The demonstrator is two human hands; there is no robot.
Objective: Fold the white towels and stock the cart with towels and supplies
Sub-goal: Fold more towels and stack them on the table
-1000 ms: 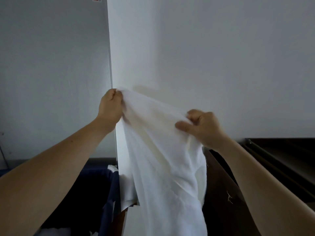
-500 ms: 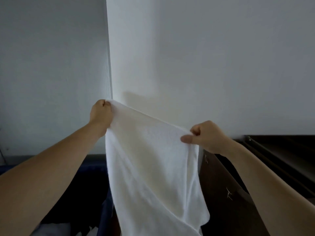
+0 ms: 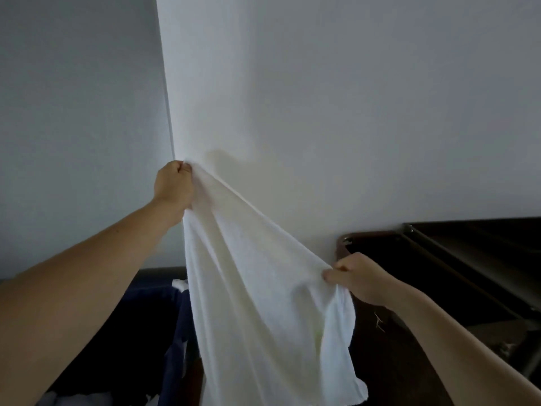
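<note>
Towel (image 3: 263,303), white and loosely creased, is held up in the air by both hands and is carried by no surface. Its top edge is stretched on a slant between the two grips. The left grip (image 3: 174,189) is the higher one, raised in front of the outer corner of the white wall (image 3: 366,112). It is clenched round a bunched corner of the towel, with the knuckles turned toward the wall. The right grip (image 3: 360,278) is held lower, in front of the near left corner of a dark brown unit (image 3: 415,361). There the towel's edge is pinched between the thumb and the curled fingers, and a loose flap is left falling below the wrist.

From that slanted edge the cloth hangs down in long folds, and its lower end is cut off by the bottom of the view. A dark blue bin (image 3: 172,317) is seen behind and to the left of the hanging towel, under the left forearm. White laundry (image 3: 76,398) is glimpsed inside the bin, low in the view. A metal rail (image 3: 439,253) is seen running along the top of the dark unit. Both forearms are bare.
</note>
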